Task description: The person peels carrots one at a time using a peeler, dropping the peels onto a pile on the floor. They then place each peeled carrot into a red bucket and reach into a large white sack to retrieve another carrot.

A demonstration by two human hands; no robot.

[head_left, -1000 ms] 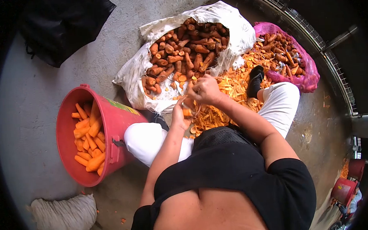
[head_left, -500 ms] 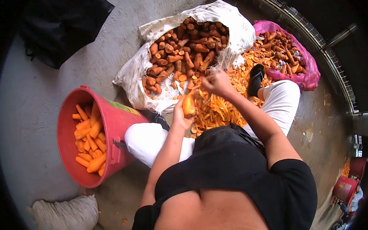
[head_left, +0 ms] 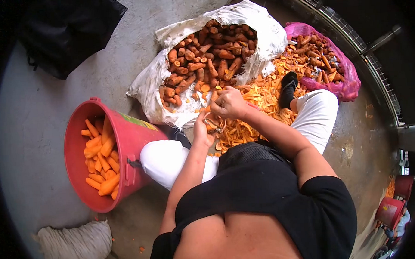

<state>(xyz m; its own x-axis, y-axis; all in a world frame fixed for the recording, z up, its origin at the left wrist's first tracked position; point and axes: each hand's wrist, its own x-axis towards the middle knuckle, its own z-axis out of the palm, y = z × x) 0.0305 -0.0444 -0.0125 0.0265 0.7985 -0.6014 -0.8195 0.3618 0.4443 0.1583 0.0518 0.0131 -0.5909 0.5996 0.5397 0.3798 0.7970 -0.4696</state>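
My left hand (head_left: 204, 131) is closed around a carrot (head_left: 208, 109), much of which is hidden by my fingers. Right against it, my right hand (head_left: 229, 103) is a closed fist gripping a peeler (head_left: 221, 126), whose thin metal loop shows over the carrot. Below and beyond both hands lies a heap of orange peelings (head_left: 242, 135) on the floor between my legs. Just past my hands, a white sack (head_left: 270, 32) lies open with many unpeeled carrots (head_left: 213, 48) inside.
On the left a red bucket (head_left: 140, 134) holds peeled carrots (head_left: 108, 161). A pink sack (head_left: 351, 77) with carrot scraps stands at the upper right. A black bag (head_left: 71, 31) lies upper left, a whitish sack (head_left: 76, 246) lower left. More red containers (head_left: 390, 212) are at far right.
My right hand has come down and left, closer to my left hand. The peeler's metal loop now shows across the carrot, which is more covered than before.
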